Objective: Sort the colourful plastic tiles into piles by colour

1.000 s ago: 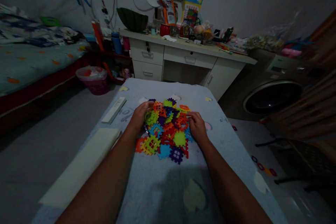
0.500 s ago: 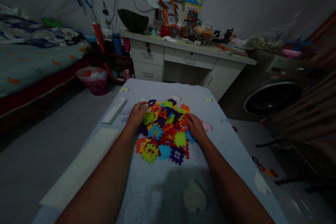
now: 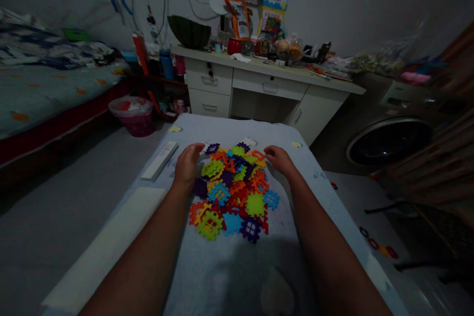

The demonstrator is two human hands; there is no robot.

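A heap of flat plastic building pieces (image 3: 237,185) with notched edges lies on the cloth-covered table (image 3: 303,217). They are orange, green, purple, blue, red and yellow, and some have window-like cutouts. My left hand (image 3: 187,165) is at the heap's left side, fingers slightly curved and holding nothing. Closest to it are a green piece (image 3: 212,169) and a purple piece (image 3: 212,149). Across the heap, my right hand (image 3: 279,159) is empty with its fingers apart, beside an orange piece (image 3: 258,155). Both palms face inward; some fingers are hidden.
A long white box (image 3: 160,161) and a pale flat board (image 3: 107,247) lie along the table's left side. Behind stands a cluttered white desk (image 3: 268,81). A pink bin (image 3: 136,121) is on the floor at left, a washing machine (image 3: 388,123) at right.
Both hands have drawn slightly apart from the heap. My right hand has moved up and outward, uncovering a blue piece at the right. The view has tilted a little.
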